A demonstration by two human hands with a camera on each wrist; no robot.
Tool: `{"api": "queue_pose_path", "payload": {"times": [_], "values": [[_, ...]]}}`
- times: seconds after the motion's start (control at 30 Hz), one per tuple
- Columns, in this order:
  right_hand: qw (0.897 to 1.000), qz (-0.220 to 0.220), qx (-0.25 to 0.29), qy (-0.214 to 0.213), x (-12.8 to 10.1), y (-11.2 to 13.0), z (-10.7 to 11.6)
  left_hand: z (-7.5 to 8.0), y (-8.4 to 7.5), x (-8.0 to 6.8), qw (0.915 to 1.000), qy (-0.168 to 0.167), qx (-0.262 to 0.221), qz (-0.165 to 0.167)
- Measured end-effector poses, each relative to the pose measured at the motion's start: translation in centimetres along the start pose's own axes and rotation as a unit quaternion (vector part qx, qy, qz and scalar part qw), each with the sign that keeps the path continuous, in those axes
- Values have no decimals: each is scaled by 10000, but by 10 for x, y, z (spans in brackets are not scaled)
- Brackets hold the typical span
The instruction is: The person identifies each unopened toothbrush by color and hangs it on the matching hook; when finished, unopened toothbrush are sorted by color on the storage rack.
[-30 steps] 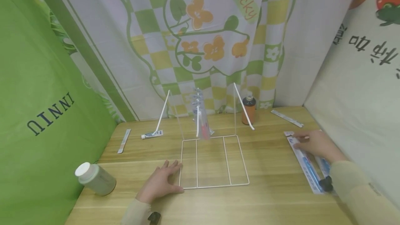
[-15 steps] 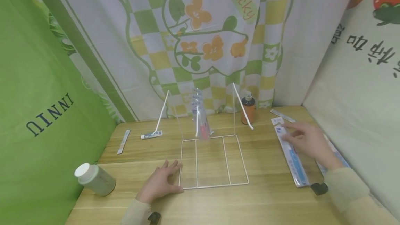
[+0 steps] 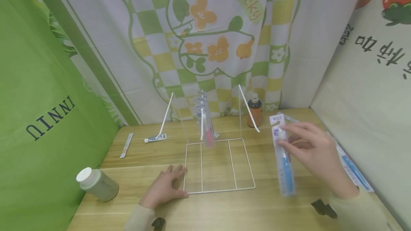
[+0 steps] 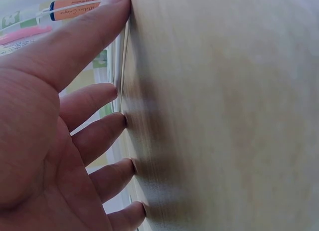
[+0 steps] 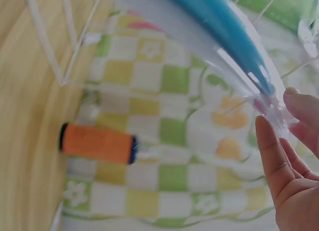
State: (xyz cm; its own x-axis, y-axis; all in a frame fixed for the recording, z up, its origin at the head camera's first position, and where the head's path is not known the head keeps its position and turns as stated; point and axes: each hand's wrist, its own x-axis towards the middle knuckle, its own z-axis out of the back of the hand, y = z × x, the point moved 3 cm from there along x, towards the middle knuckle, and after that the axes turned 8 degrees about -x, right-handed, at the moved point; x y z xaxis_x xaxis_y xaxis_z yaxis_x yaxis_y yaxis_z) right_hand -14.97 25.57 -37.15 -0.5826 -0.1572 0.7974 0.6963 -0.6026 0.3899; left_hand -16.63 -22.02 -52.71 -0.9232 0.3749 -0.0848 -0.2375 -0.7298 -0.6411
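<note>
My right hand (image 3: 318, 156) pinches a packaged toothbrush (image 3: 286, 174) near the top of its clear blister pack, thumb on one side and fingers on the other. The pack hangs upright over the right side of the table, its blue handle pointing down. In the right wrist view the blue handle (image 5: 219, 26) shows large through the plastic. My left hand (image 3: 163, 188) rests at the left side of a white wire rack's base (image 3: 219, 190), fingers spread, fingertips on the table beside the wire. More packaged toothbrushes (image 3: 208, 131) hang on the rack's middle hook, one with a pink handle.
Another blue packaged toothbrush (image 3: 354, 168) lies at the right edge. An orange bottle (image 3: 254, 113) stands behind the rack, and a pale green bottle (image 3: 101, 186) with a white cap is at left. A toothpaste tube (image 3: 155, 138) and a slim sachet (image 3: 126, 145) lie back left.
My right hand has lifted one toothbrush pack off the right side of the table and brought it left toward the rack. The left hand has stayed in place.
</note>
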Motion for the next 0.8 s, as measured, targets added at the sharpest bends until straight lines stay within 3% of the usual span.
{"api": "queue_pose_path", "payload": {"times": [0.17,0.37,0.5,0.8], "values": [[9963,605,442,-411,8,39,4,0,-1,0,10000,-7,7,-23],[9857,1018,1067,-815,13,74,4,0,-2,-1,10000,-8,2,10],[9842,1094,1125,-824,14,80,-2,0,-1,0,10000,-21,8,28],[9907,1008,642,-644,12,76,-17,-2,5,1,10000,5,16,0]]}}
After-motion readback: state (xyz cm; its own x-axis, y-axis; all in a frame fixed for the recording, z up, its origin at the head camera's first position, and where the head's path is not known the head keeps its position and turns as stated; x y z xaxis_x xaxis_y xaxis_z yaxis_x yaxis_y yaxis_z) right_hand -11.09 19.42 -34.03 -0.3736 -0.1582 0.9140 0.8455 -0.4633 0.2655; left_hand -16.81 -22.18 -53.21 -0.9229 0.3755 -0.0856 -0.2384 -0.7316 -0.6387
